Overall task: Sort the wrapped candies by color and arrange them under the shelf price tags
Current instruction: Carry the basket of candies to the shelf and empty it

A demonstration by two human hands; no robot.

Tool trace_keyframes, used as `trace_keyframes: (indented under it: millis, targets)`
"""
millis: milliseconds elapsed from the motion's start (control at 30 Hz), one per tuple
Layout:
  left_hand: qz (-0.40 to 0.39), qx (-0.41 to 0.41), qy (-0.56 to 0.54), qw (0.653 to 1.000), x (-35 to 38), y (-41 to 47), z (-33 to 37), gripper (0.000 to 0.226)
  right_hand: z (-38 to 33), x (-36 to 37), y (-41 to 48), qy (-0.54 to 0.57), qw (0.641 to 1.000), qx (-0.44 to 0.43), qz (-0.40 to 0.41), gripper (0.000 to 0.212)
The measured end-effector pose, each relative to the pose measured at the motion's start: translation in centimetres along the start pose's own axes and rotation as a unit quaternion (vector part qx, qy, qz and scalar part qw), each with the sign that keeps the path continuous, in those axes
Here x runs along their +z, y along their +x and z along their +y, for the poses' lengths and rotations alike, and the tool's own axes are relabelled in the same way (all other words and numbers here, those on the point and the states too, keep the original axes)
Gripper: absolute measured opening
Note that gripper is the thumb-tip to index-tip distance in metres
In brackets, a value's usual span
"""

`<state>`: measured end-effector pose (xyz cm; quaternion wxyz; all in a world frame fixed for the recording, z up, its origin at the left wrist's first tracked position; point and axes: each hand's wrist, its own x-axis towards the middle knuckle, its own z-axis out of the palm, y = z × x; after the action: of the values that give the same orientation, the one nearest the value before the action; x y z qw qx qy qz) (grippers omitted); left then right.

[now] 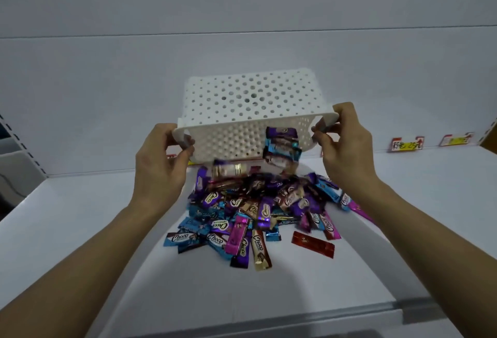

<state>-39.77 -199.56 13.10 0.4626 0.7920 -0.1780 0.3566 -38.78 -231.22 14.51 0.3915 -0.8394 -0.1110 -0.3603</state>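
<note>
Two forearms stretch over the white shelf. The left hand pinches one end of the single perforated basket, which is tipped mouth-down. A few blurred candies, perhaps five, drop from it onto the heap of wrapped candies on the shelf directly below: several dozen, too overlapped to count, in blue, purple, magenta, brown and gold. One red candy lies just apart. The right hand grips the basket's other end. Two price tags show plainly at the back right.

This looks like the emptying step, with sorting not begun. Next, the basket needs setting aside and the heap spreading out so each colour can be picked.
</note>
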Motion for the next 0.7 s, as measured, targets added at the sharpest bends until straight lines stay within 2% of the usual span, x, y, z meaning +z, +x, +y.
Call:
trace_keyframes:
  millis: [200,367,600,700]
  targets:
    - [0.010,0.002,-0.012,1.000,-0.5,-0.3,0.8,0.045,-0.9,-0.8,-0.1,0.005,1.000,-0.028,0.000,0.046]
    - [0.011,-0.007,0.003,1.000,-1.3,-0.6,1.2,0.053,-1.5,-1.2,-0.2,0.016,0.999,-0.029,-0.019,0.042]
    - [-0.015,-0.106,-0.005,0.994,-5.3,0.2,0.9,0.049,-4.6,0.0,0.7,0.076,0.996,0.009,-0.047,0.029]
    - [-0.014,-0.138,0.001,0.990,-8.3,0.6,1.1,0.056,-6.7,1.4,1.5,0.086,0.989,0.000,-0.119,0.046]
